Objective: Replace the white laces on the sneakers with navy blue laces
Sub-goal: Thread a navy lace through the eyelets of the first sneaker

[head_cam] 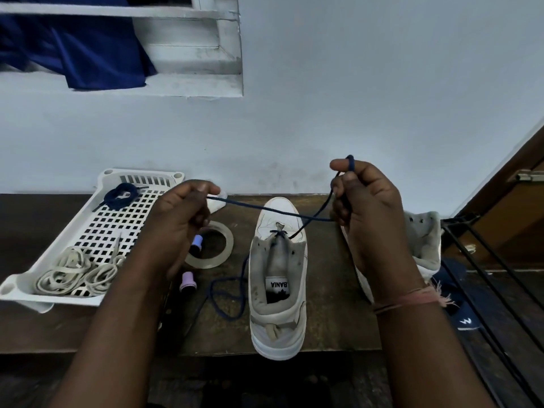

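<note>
As I watch through the head camera, both hands are raised over the bench [329, 304], and I log this:

Left grip: my left hand [179, 228] has its fingers curled, thumb and forefinger pinching the navy blue lace [265, 208] near one end.
Right grip: my right hand [371, 219] is curled round the same lace, which loops over the forefinger and runs down through the fist.
Lace path: taut between the two hands, it drops to the lowest eyelets of the white sneaker [278, 278]; a slack loop lies on the bench just left of the shoe.
Sneaker: upright, toe toward the wall, heel at the bench's near edge.
Second sneaker [424, 242]: behind my right hand, largely hidden.
Tray: a white perforated tray [97, 231] on the left holds the removed white laces [76, 275] at its near end and a coiled spare navy lace [120, 197] at its far end.
Beside the tray: a tape roll [210, 245] and two small lilac caps [188, 281].
</note>
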{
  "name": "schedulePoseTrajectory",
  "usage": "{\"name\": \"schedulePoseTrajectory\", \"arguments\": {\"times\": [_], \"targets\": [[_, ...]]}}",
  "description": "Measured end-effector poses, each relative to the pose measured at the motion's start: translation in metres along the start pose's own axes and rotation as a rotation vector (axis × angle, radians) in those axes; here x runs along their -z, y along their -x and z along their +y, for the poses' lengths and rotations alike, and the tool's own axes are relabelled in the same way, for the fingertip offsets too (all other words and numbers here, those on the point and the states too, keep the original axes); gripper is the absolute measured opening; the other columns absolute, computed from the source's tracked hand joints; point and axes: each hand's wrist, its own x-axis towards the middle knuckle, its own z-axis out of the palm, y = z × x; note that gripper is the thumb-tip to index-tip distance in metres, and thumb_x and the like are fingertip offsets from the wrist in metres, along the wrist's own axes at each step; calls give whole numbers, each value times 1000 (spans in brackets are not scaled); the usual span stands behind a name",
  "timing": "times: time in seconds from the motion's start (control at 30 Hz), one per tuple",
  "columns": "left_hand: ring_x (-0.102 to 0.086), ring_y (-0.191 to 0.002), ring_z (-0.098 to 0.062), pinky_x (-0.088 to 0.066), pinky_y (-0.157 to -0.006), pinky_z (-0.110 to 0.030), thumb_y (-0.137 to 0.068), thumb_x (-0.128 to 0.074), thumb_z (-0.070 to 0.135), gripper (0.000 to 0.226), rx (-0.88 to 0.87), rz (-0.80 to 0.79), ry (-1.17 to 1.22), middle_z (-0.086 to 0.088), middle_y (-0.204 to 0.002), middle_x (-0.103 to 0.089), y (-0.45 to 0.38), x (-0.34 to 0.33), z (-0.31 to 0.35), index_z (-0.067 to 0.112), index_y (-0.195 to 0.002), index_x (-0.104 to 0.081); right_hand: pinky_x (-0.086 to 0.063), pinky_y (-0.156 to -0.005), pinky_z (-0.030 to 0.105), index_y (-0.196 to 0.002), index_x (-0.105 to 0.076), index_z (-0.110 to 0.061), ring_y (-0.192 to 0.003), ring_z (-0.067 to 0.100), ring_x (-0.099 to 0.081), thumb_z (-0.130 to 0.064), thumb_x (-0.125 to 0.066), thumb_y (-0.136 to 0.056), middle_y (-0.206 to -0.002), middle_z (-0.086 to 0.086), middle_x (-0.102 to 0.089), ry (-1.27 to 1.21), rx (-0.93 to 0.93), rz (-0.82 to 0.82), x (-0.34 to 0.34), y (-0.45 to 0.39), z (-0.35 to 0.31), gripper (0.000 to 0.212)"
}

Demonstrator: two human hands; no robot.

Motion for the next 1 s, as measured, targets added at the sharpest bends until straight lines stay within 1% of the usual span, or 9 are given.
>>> {"name": "schedulePoseTrajectory", "arguments": {"times": [0.17, 0.3, 0.37, 0.47, 0.6, 0.7, 0.77, 0.87, 1.0], "targets": [[-43, -67, -13, -35, -64, -30, -109, -41, 12, 38, 55, -6, -40, 0, -76, -57, -8, -1, -14, 20, -94, -75, -44, -67, 25, -106, -71, -20, -66, 2, -54, -16, -50, -103, -80, -7, -65, 607, -24, 74, -3, 4, 23, 22], [-55, -72, -10, -45, -64, -21, -107, -46, 5, 33, 34, -66, -181, -3, -97, -77, -5, -18, -13, 21, -121, -70, -49, -101, 34, -128, -67, -20, -114, 13, -64, -33, -53, -101, -124, -3, -71, 915, -201, -38, -8, 9, 31, 33], [-58, -68, -13, -43, -52, -15, -104, -52, 3, 29, 39, -86, -165, -11, -99, -78, -1, -31, -9, 16, -129, -62, -47, -91, 29, -114, -71, -17, -108, 17, -64, -43, -54, -99, -111, 0, -72, 981, -245, -61, -11, 11, 29, 34], [-61, -65, -15, -45, -51, -16, -97, -62, 2, 12, 11, -67, -204, -9, -89, -79, 5, -48, -6, 6, -109, -63, -48, -88, 36, -101, -68, -16, -107, 31, -64, -50, -53, -97, -106, 10, -70, 1141, -208, 9, -18, 16, 25, 37], [-70, -73, -12, -54, -71, -23, -88, -76, 8, 5, -88, -50, -276, -6, -81, -78, 11, -60, -8, 6, -90, -72, -33, -115, 46, -141, -52, -25, -137, 26, -44, -30, -62, -92, -144, 2, -50, 1152, 54, -77, -30, 24, 15, 50], [-72, -78, -11, -52, -72, -20, -85, -81, 11, 4, -112, -61, -308, -4, -82, -77, 14, -66, -10, 11, -87, -77, -41, -110, 44, -135, -59, -29, -125, 15, -54, -6, -57, -84, -132, -8, -61, 987, 313, -306, -36, 25, 18, 56], [-73, -80, -12, -53, -74, -23, -84, -81, 11, 4, -98, -49, -307, -4, -83, -77, 14, -67, -10, 12, -86, -77, -49, -98, 42, -125, -66, -29, -110, 12, -63, -1, -55, -83, -116, -10, -70, 979, 328, -348, -35, 22, 23, 52], [-70, -72, -8, -50, -72, -26, -84, -82, 15, 5, -23, -43, -325, -2, -78, -77, 13, -65, -10, 14, -85, -78, -52, -84, 30, -113, -73, -31, -91, 5, -65, -11, -63, -93, -100, -12, -74, 1003, 273, -342, -28, 16, 24, 30], [-55, -62, -9, -43, -66, -31, -82, -84, 40, 20, 99, -89, -406, 4, -68, -66, 12, -60, -7, 22, -82, -76, -39, -69, 12, -94, -79, -27, -75, -1, -59, -21, -69, -92, -84, -12, -73, 1017, 244, -223, -25, 17, 20, 11]]}}
